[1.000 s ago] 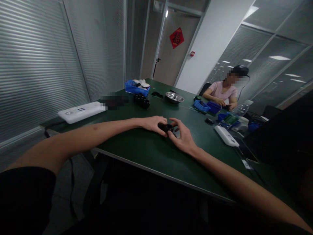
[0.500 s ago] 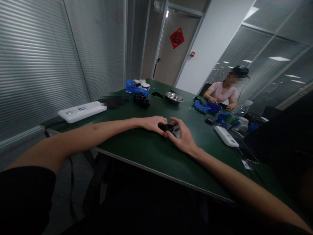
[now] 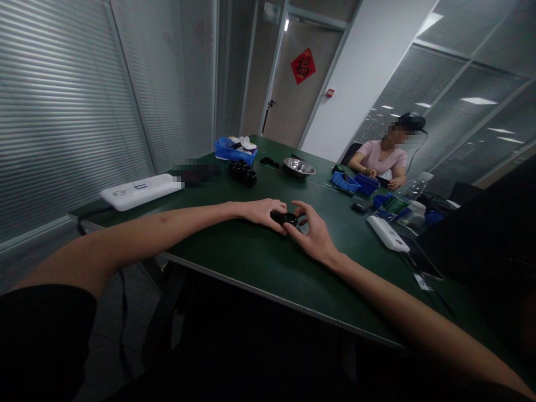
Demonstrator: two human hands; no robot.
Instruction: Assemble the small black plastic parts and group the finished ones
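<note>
A small black round part (image 3: 283, 218) rests on the dark green table (image 3: 251, 262), gripped from both sides. My left hand (image 3: 262, 211) curls round its left side, knuckles up. My right hand (image 3: 312, 231) pinches its right side with thumb and fingertips, the other fingers raised. Both forearms lie across the table's near edge.
A white power strip (image 3: 140, 191) lies at the left, another white device (image 3: 388, 232) at the right. Farther back stand a cluster of black parts (image 3: 244, 171), a blue bin (image 3: 230, 148), a metal bowl (image 3: 298, 166) and blue trays (image 3: 345, 181). A seated person (image 3: 383, 159) works at the far end.
My hands stay almost still on the black part; the right fingers shift slightly. The seated person's hands moved a little.
</note>
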